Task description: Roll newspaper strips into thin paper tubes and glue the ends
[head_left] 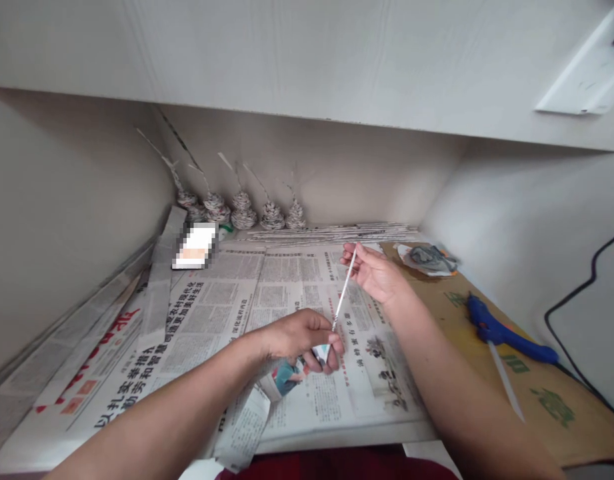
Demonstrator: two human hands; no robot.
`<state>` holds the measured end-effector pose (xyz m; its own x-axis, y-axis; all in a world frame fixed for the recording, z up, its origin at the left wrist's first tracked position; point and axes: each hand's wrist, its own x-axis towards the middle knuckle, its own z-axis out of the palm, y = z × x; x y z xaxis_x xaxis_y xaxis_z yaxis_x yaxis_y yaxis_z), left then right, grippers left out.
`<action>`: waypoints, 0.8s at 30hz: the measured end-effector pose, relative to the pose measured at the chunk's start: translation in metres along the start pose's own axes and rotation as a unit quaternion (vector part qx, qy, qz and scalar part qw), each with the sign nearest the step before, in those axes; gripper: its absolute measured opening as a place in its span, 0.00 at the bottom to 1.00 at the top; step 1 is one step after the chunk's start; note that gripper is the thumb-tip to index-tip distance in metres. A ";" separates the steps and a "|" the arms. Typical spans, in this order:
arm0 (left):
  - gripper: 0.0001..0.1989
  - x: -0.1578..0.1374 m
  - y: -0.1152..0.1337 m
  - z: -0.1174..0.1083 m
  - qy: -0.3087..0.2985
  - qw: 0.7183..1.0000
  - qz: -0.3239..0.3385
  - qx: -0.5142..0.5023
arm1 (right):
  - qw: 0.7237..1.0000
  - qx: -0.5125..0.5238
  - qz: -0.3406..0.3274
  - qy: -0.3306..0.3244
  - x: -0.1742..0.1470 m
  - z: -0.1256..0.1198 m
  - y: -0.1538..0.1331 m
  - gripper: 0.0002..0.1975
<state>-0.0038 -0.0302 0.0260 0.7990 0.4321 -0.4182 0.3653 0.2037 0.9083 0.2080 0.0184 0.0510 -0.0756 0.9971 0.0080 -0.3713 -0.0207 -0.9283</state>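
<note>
"Near the centre of the frame, what do the two hands have between them?"

"A thin paper stick (345,290), slanting up towards the right."

"How is each grip?"

"The left hand (314,340) is clenched around the stick's lower end, thumb pressed against the fingers. Higher and farther right, the right hand (374,270) pinches the upper tip, its other fingers loosely curled."

"And below the left hand?"

"A printed paper strip (249,423) reaches to the bottom centre of the frame. Newspaper (281,273) is spread across the middle, under both hands."

"What stands behind?"

"Five woven paper gourds (244,213) in a row, left of centre in the upper half, with loose ends poking up. Right of them lies a bundle of paper sticks (331,235)."

"And on the right side of the frame?"

"Brown cardboard (581,423), with a blue glue gun (489,327) lying on it. A white glue stick (507,383) points down from the gun, and a crumpled grey cloth (429,257) sits farther back."
</note>
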 end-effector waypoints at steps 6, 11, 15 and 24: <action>0.21 -0.001 0.001 0.001 0.008 1.000 0.004 0.020 | 0.999 0.014 0.007 0.048 0.002 0.000 0.000 0.15; 0.18 -0.002 0.003 0.003 0.009 1.000 0.011 0.008 | 0.996 0.007 -0.007 0.087 0.001 0.005 -0.002 0.16; 0.17 -0.002 0.004 0.004 0.009 1.000 0.014 -0.027 | 0.995 0.005 -0.008 0.096 0.001 0.002 -0.006 0.16; 0.20 0.000 0.004 0.004 0.029 0.999 0.013 -0.036 | 0.998 -0.044 -0.015 0.052 -0.001 0.001 -0.004 0.15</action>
<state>-0.0002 -0.0324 0.0293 0.7776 0.4880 -0.3966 0.3078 0.2545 0.9168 0.2092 0.0173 0.0552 0.0319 0.9995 0.0016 -0.2885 0.0108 -0.9574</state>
